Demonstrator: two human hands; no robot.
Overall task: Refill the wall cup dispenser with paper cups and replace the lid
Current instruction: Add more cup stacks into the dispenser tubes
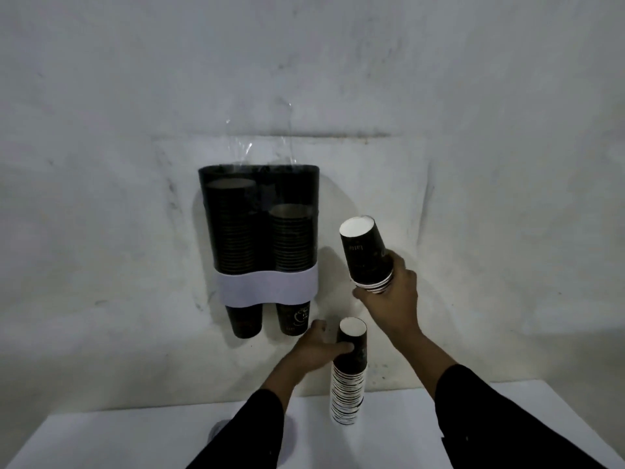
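A dark two-tube cup dispenser (258, 231) with a white band hangs on the wall, its top open. The left tube is nearly full of black paper cups, the right tube lower. One cup pokes out under each tube. My right hand (389, 292) holds a short stack of upside-down black cups (367, 255) to the right of the dispenser. My left hand (318, 346) grips the top of a tall upside-down cup stack (350, 374) standing on the white table (135, 434). A lid-like pale object (218, 429) shows partly behind my left sleeve.
A rough white wall (338, 79) fills the background. Clear plastic film (257, 143) sticks up above the dispenser's top. The table's back edge runs close to the wall below the dispenser.
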